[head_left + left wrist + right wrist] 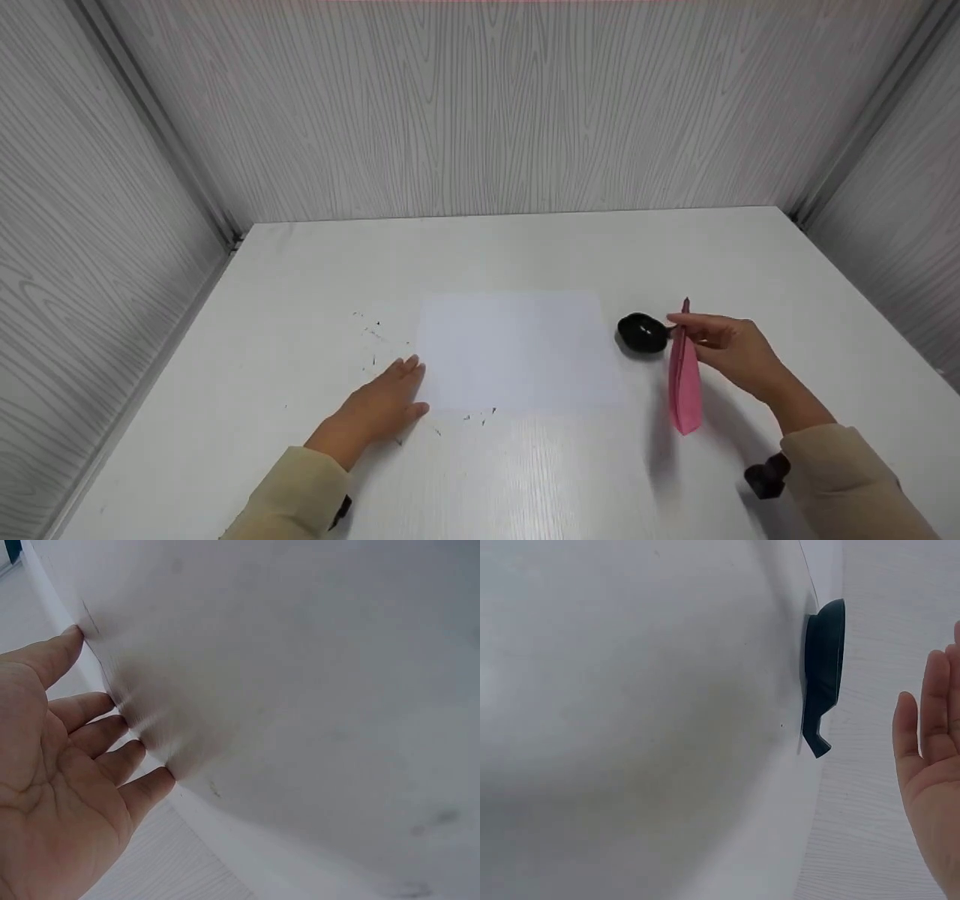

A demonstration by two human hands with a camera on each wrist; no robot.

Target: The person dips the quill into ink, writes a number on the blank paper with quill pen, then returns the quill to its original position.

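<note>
In the head view my left hand [386, 401] lies on the table with its fingers straight, fingertips right at the left edge of a white sheet of paper [517, 352]. The left wrist view shows this hand [82, 750] from the palm side, fingertips down on the white surface. To the right, my right hand [727, 349] pinches a long, flat, folded pink piece [684, 386] near its upper end; it hangs upright above the table. Just left of that lies a black, spoon-like bowl [643, 333], partly behind the fingers. The right wrist view shows the black bowl [825, 652] from the side.
The white table [510, 255] carries small dark marks left of and below the paper. Grey wood-grain panels stand at the back [487, 112] and on both sides. Small black devices sit at my cuffs, the right device [766, 478] lying low beside the sleeve.
</note>
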